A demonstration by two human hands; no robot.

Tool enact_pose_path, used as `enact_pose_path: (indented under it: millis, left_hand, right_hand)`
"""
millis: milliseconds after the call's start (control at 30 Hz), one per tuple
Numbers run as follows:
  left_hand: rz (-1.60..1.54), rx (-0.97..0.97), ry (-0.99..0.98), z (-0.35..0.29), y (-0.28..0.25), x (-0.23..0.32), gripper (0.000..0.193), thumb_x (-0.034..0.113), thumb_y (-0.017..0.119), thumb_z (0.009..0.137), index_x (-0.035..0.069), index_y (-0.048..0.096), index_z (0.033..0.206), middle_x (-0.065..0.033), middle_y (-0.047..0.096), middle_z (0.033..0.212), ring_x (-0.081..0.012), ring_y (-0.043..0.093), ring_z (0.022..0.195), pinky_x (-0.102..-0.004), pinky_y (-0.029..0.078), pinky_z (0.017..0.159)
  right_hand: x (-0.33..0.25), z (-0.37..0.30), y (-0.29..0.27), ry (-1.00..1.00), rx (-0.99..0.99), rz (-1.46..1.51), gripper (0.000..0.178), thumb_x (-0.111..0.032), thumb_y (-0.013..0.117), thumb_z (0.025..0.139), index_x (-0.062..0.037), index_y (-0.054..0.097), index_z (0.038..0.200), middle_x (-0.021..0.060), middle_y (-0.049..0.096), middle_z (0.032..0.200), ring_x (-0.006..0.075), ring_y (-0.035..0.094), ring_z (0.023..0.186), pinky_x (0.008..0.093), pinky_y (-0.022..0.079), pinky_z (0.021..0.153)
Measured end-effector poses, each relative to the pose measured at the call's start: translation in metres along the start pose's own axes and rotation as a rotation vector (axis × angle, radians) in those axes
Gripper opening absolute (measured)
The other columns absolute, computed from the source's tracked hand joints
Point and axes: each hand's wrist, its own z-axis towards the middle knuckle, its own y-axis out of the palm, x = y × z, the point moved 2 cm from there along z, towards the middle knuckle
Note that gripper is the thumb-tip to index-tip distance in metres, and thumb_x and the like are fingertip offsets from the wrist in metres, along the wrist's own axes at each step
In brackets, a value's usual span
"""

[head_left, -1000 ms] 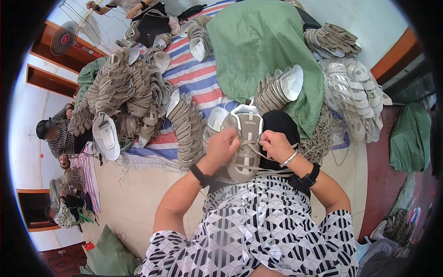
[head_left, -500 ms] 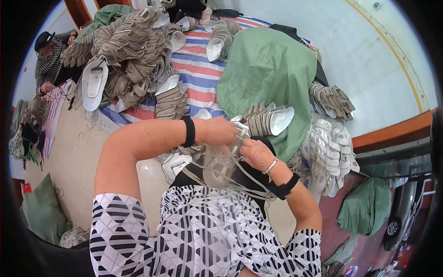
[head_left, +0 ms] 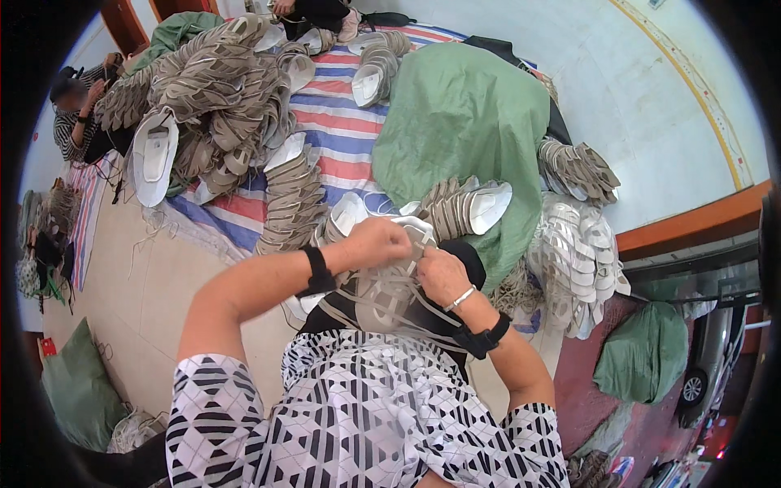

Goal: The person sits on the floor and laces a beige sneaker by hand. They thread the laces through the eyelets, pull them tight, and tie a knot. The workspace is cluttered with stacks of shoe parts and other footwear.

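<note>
A beige and white shoe upper [head_left: 417,233] rests over my lap, its toe pointing away from me. My right hand [head_left: 446,276] is closed on the upper's right edge, by the lacing. On the other side, my left hand [head_left: 379,242] hovers over the upper's left edge with its fingers curled together; what they pinch, if anything, is hidden. Loose pale laces [head_left: 394,286] trail from the upper down over my dark-covered lap. Just beyond my hands lies a row of beige uppers with white linings [head_left: 464,207].
Stacked uppers form a large heap [head_left: 215,98] on the striped sheet [head_left: 338,122]. A green cloth [head_left: 464,114] covers a pile ahead. White uppers [head_left: 573,264] stand at the right. A co-worker [head_left: 81,114] sits far left, another person [head_left: 321,12] at the back.
My left hand has drawn back slightly left and down from the upper, its fingers curling. The right hand stays at the upper's edge. The far-left co-worker's hands have risen.
</note>
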Motion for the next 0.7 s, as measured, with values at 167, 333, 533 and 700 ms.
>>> enact_pose_path:
  millis: [167,333,533,700]
  left_hand:
    - [-0.380,0.217,-0.115,0.001,0.024,-0.001,0.014,0.020,0.066,0.082,0.009,0.071,0.089,-0.0058,0.065,0.079,-0.0206,0.057,0.078,-0.0324,0.046,0.072]
    - [0.247,0.044,0.120,0.002,0.004,0.018,0.012,0.019,0.065,0.080,0.013,0.070,0.089,-0.0038,0.063,0.082,-0.0240,0.058,0.083,-0.0358,0.047,0.073]
    - [0.420,-0.123,0.149,0.010,-0.007,0.028,0.008,0.019,0.066,0.078,0.016,0.069,0.084,-0.0028,0.061,0.083,-0.0246,0.060,0.087,-0.0397,0.049,0.068]
    - [0.542,-0.172,0.154,0.012,-0.006,0.034,0.010,0.018,0.063,0.076,0.013,0.068,0.083,-0.0072,0.061,0.086,-0.0274,0.062,0.084,-0.0412,0.050,0.066]
  right_hand:
    - [0.024,-0.013,0.007,0.154,0.467,0.718,0.013,-0.014,0.061,0.082,-0.0023,0.060,0.078,0.0106,0.061,0.083,0.0232,0.060,0.076,0.0356,0.048,0.071]
    - [0.085,-0.007,-0.030,0.289,0.837,1.925,0.010,-0.013,0.052,0.092,-0.0035,0.054,0.090,0.0084,0.062,0.077,0.0161,0.060,0.067,0.0295,0.052,0.063]
    - [0.073,-0.042,0.023,0.478,0.341,1.808,0.016,-0.011,0.058,0.090,-0.0003,0.057,0.101,0.0059,0.063,0.074,0.0128,0.060,0.059,0.0254,0.052,0.057]
    - [0.065,-0.052,0.025,0.476,0.308,1.757,0.021,-0.013,0.057,0.091,0.0010,0.060,0.106,0.0073,0.065,0.077,0.0140,0.062,0.060,0.0250,0.052,0.056]
